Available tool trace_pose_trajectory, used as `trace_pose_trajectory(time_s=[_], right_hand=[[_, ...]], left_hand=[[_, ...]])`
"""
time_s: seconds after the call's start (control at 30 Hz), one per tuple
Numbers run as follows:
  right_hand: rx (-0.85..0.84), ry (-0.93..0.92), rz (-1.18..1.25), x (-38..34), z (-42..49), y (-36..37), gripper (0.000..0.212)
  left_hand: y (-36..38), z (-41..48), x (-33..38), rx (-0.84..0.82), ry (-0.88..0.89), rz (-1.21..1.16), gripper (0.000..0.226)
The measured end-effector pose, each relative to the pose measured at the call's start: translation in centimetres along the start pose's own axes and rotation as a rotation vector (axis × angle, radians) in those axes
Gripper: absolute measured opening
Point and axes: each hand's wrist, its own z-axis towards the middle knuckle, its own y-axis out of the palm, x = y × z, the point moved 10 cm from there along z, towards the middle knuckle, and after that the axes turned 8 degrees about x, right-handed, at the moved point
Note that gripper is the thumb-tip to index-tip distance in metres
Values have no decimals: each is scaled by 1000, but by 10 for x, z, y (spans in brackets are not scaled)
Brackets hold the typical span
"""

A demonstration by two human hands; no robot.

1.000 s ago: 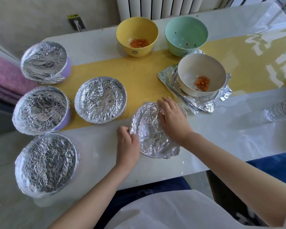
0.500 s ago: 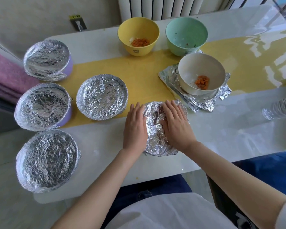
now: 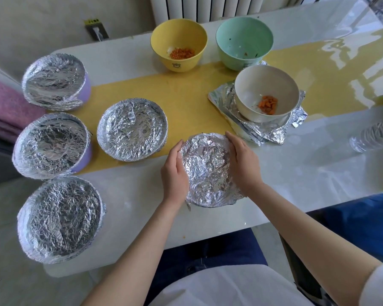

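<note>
Now, left fingers (image 3: 178, 152) and right fingers (image 3: 233, 143) seemingly cup the foil-wrapped bowl (image 3: 208, 173).

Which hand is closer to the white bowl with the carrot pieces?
Right. The right hand holds the foil-covered bowl on the side facing the white bowl; the left hand holds its opposite side.
</note>
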Motion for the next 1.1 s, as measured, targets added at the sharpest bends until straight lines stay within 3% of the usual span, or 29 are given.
trace_pose_trajectory(time_s=[0.23,0.47,0.57,0.67,0.73,0.87,1.1], right_hand=[[-3,111,113,10,6,1,34],[-48,73,115,9,6,2,34],[-104,0,6,8,8,6,36],[-85,-190,-115,-8,12,3,39],[-93,-318,-106,-22,13,5,41],[-158,-384,-81,-36,19,16,37],[-197,-289,5,-38,38,22,26]], left_hand=[[4,2,-11,-26,-124,-82,35],[7,5,-13,-99,-110,-41,35],[5,6,9,-135,88,100,39],[15,8,40,-177,388,241,39],[27,13,48,-217,473,327,38],[43,24,48,-282,435,352,33],[42,38,48,-236,311,312,26]])
